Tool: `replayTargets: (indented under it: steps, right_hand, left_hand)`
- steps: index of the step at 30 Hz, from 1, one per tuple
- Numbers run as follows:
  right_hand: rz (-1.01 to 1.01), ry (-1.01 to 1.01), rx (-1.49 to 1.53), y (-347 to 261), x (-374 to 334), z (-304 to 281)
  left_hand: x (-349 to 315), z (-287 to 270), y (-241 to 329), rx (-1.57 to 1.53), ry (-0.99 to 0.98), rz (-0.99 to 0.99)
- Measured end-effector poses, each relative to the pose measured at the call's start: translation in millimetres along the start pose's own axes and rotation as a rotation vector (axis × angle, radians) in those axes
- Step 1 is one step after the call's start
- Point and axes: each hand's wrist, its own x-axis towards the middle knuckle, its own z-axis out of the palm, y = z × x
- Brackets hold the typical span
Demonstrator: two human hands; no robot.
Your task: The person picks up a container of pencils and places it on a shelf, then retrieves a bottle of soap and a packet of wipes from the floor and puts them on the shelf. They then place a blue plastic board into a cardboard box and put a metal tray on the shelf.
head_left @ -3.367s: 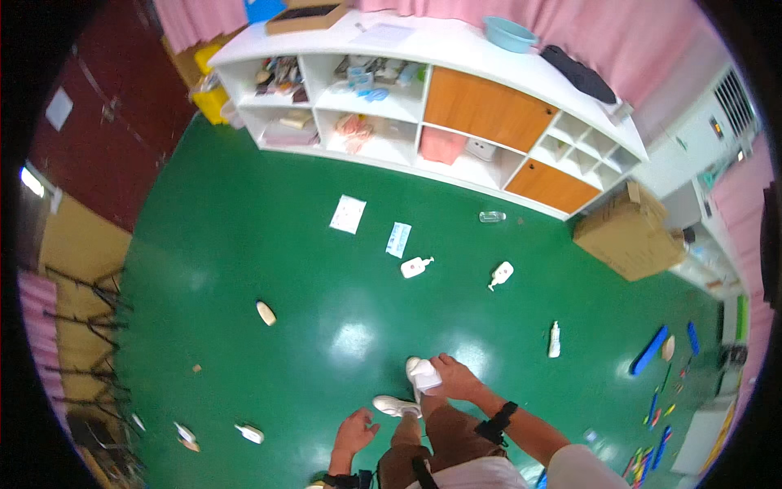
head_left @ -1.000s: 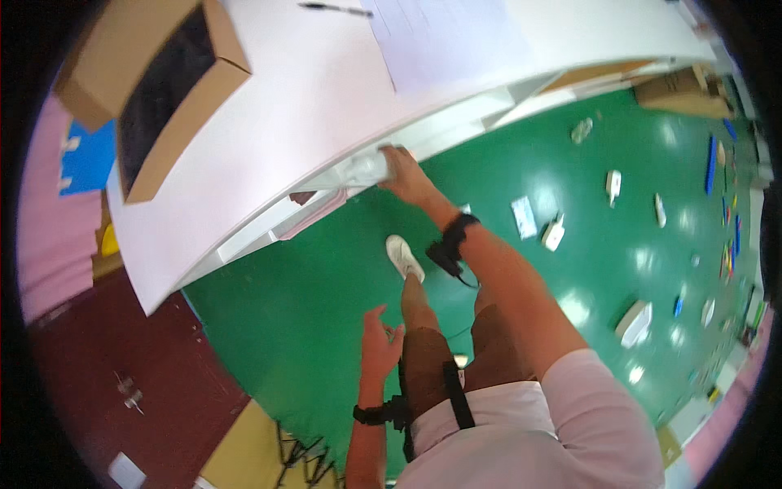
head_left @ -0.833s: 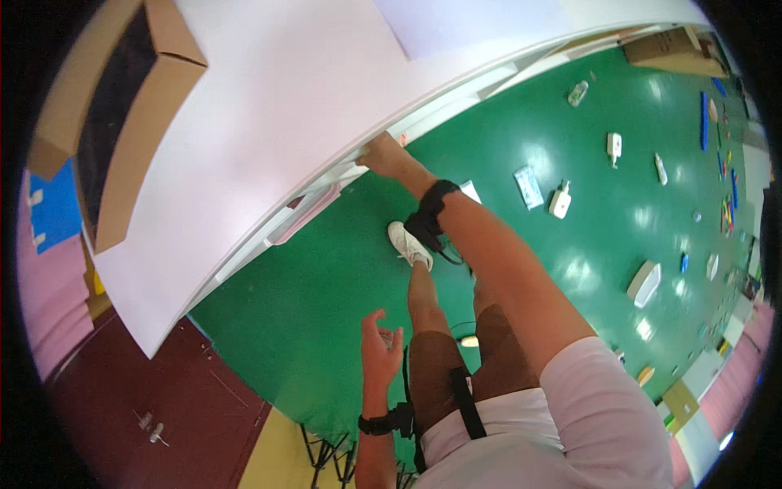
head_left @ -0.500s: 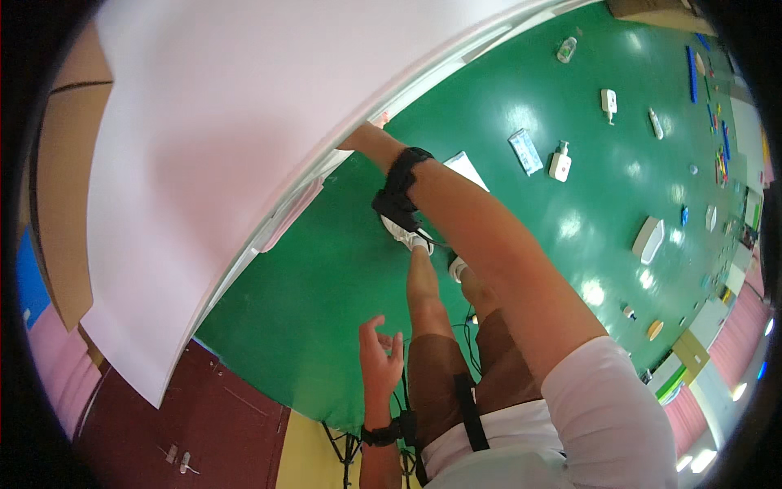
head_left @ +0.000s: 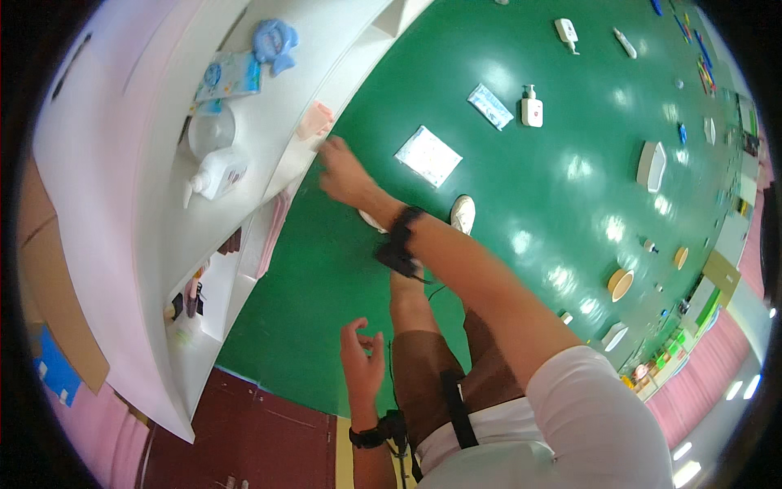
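My right hand (head_left: 345, 175) is at the front edge of a white shelf unit (head_left: 285, 167), fingers bent and smeared by motion. Just above its fingertips, a small pale-pink thing (head_left: 316, 121) lies on a shelf ledge; I cannot make out its kind. Lower down, in front of my legs, my left hand (head_left: 363, 363) hangs in the air with fingers loosely curled and apart, holding nothing. On the shelf are a white pump bottle (head_left: 218, 175), a clear round container (head_left: 212, 130), a light-blue packet (head_left: 232, 76) and a blue fish-shaped thing (head_left: 275, 45).
On the green floor are a white flat packet (head_left: 428, 156), a blue-white packet (head_left: 490, 107), pump bottles (head_left: 532, 107), a white tray (head_left: 651, 167) and a yellow bowl (head_left: 621, 284). A cardboard piece (head_left: 65, 301) stands at the left, near a dark red door (head_left: 269, 432).
The view has shifted, revealing the shelf interior where the unit's pale top filled the view. My right hand shows fully beside the shelf edge; before, its fingers were hidden. My left hand stays low.
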Motion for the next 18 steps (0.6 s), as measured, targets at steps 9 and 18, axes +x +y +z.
replayTargets:
  steps: [9, 18]
  right_hand:
    - [0.582, 0.206, 0.004, 100.0, -256.1, -223.0]
    - [0.778, 0.495, 0.115, 127.7, -384.5, -313.9]
  left_hand:
    - [22.0, 41.8, 42.8, 0.187, -0.193, 0.158]
    - [52.3, 126.7, 115.8, 0.539, -0.438, 0.319]
